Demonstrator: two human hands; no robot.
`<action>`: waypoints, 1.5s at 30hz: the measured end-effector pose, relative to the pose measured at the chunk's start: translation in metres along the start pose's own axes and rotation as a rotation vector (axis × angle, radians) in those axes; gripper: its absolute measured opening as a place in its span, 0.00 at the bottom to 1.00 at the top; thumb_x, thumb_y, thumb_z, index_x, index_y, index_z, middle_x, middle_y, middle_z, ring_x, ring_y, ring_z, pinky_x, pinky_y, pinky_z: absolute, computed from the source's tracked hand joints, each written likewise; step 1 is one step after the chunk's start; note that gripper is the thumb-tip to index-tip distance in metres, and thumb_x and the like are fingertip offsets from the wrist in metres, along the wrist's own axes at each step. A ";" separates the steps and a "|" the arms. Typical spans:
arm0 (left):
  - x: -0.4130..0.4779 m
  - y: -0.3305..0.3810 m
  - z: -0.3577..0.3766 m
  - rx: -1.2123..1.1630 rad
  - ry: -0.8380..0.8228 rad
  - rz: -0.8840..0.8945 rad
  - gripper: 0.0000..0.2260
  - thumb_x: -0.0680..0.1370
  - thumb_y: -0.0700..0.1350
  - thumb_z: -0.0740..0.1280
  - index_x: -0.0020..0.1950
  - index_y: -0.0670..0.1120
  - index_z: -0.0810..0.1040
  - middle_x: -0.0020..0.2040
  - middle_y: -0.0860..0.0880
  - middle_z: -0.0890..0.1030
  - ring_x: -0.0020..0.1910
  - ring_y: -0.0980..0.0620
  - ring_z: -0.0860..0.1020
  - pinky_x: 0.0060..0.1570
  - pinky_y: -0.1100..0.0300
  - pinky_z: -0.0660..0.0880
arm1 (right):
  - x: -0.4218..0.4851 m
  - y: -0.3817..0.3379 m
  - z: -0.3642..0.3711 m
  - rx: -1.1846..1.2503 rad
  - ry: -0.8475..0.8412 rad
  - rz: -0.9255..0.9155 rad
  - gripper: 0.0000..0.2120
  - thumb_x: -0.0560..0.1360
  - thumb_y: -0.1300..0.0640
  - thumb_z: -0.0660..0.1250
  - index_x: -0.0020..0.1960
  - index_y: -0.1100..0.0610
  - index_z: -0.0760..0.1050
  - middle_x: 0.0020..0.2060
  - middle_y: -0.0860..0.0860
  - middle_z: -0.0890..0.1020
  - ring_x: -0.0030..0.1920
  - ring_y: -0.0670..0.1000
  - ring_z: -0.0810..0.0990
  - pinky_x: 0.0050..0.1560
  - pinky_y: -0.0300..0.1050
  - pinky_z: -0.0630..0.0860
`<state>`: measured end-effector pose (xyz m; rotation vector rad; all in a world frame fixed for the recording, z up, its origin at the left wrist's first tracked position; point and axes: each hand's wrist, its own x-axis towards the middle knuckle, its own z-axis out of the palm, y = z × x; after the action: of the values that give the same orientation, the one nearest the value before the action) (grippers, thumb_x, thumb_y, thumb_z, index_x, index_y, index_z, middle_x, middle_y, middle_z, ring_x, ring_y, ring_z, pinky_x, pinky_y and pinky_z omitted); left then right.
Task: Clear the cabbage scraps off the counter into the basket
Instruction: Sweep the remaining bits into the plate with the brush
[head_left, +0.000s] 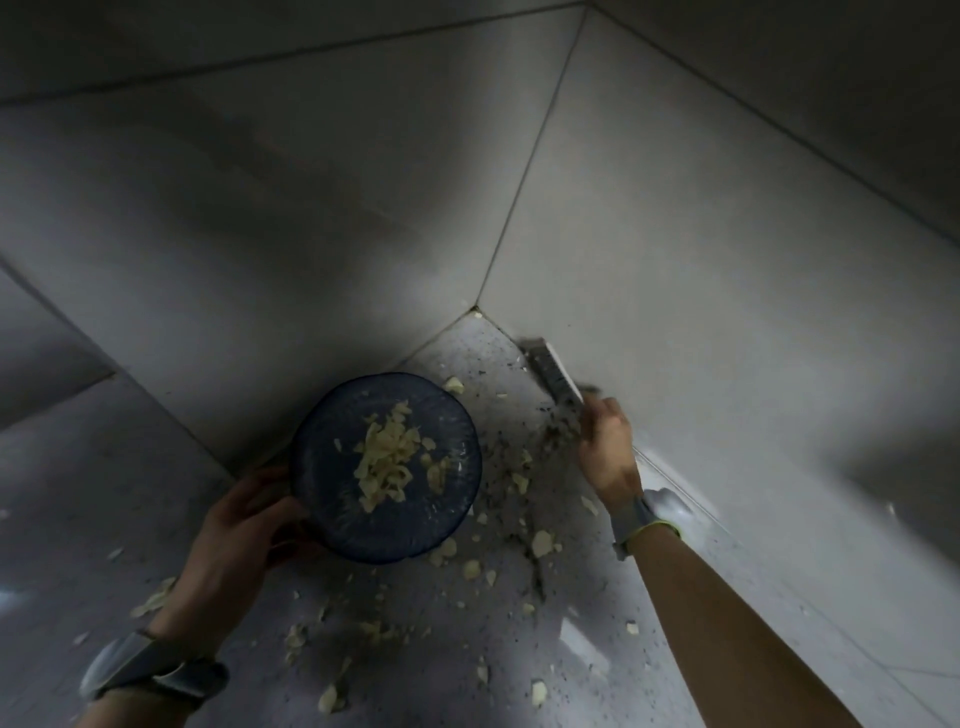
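Observation:
A round dark blue basket (332, 467) is held above the speckled counter (519, 649) near the corner of the tiled walls. A small heap of pale cabbage scraps (387, 460) lies inside it. My left hand (234, 540) grips the basket's near-left rim. My right hand (608, 447) is closed on the handle of a knife (553, 371), whose blurred blade points toward the corner along the right wall. Several loose cabbage scraps (540, 543) lie scattered on the counter below and to the right of the basket.
Grey tiled walls (311, 234) meet in a corner just behind the basket, closing in the counter on the left and right. A white blurred object (670, 506) sits against the right wall beside my right wrist. Both wrists wear grey bands.

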<state>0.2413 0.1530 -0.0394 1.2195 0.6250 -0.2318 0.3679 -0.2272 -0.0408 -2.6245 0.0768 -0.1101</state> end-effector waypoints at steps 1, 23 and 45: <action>0.000 0.000 -0.001 -0.004 0.007 -0.001 0.13 0.79 0.31 0.64 0.55 0.48 0.80 0.41 0.42 0.86 0.33 0.46 0.84 0.30 0.56 0.82 | 0.002 -0.003 0.001 -0.061 -0.018 0.015 0.26 0.71 0.65 0.57 0.67 0.58 0.75 0.53 0.60 0.75 0.53 0.61 0.75 0.56 0.49 0.71; 0.000 0.002 0.001 -0.015 0.031 -0.015 0.13 0.79 0.30 0.64 0.55 0.47 0.79 0.44 0.41 0.84 0.37 0.42 0.82 0.32 0.54 0.82 | -0.027 -0.001 0.011 -0.068 0.004 0.160 0.27 0.76 0.70 0.61 0.74 0.56 0.68 0.54 0.59 0.74 0.57 0.62 0.75 0.60 0.51 0.71; 0.007 -0.001 -0.005 -0.011 0.048 -0.025 0.14 0.78 0.29 0.64 0.55 0.46 0.80 0.41 0.40 0.83 0.36 0.42 0.79 0.28 0.55 0.81 | 0.034 -0.031 0.013 -0.101 -0.255 0.040 0.20 0.80 0.66 0.57 0.69 0.59 0.75 0.63 0.63 0.75 0.61 0.62 0.75 0.60 0.50 0.73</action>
<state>0.2446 0.1582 -0.0455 1.2102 0.6828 -0.2200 0.4039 -0.1970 -0.0346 -2.7120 0.0475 0.2477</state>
